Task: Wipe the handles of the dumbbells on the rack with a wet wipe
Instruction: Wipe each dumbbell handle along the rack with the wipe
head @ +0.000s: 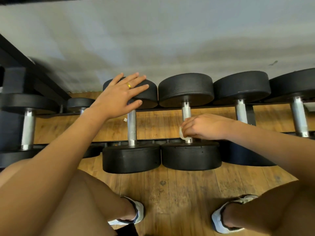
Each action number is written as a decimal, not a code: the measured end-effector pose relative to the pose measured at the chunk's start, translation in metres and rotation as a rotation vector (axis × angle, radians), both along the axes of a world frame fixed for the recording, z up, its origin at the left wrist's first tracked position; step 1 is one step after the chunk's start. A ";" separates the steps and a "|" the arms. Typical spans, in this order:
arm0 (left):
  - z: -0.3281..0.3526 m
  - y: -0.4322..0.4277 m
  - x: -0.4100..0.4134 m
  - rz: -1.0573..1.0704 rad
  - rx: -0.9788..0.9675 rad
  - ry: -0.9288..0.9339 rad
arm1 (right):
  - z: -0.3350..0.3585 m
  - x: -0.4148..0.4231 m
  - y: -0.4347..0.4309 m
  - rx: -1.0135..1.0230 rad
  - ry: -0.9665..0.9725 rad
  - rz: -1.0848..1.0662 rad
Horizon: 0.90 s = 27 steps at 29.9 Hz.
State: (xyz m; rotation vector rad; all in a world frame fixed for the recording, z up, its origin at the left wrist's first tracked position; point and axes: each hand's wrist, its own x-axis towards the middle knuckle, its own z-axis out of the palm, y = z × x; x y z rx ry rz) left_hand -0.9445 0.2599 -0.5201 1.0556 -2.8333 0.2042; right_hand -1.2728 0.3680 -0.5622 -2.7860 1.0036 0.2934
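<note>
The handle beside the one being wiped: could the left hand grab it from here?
Probably yes: the left hand is open at that handle's far end, with nothing between them.

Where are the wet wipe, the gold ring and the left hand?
wet wipe (181, 134): head view, its visible white edge.
gold ring (128, 85): head view, top of the band.
left hand (117, 97): head view, back of the hand.
</note>
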 end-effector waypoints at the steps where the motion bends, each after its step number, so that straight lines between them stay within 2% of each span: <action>1: 0.002 0.001 0.005 0.004 0.030 -0.008 | 0.003 0.003 -0.001 -0.010 0.011 -0.019; 3: 0.006 0.005 0.016 0.030 0.086 0.002 | 0.006 0.012 -0.004 -0.023 -0.004 -0.062; 7: 0.009 0.019 0.044 0.116 0.138 0.035 | 0.020 0.045 -0.014 -0.030 -0.161 -0.190; 14: -0.005 0.048 0.107 0.461 0.172 -0.034 | 0.015 0.124 -0.019 0.106 -0.656 -0.679; 18: -0.019 0.069 0.123 0.512 0.233 -0.089 | -0.006 0.147 -0.021 0.187 -0.802 -0.903; 22: -0.040 0.109 0.098 0.398 0.237 -0.001 | -0.014 0.145 -0.031 0.245 -0.923 -1.039; 24: -0.054 0.130 0.085 0.312 0.244 0.124 | -0.015 0.142 -0.035 0.268 -0.938 -1.058; 27: -0.070 0.152 0.075 0.297 0.345 0.320 | -0.019 0.138 -0.040 0.307 -0.974 -1.085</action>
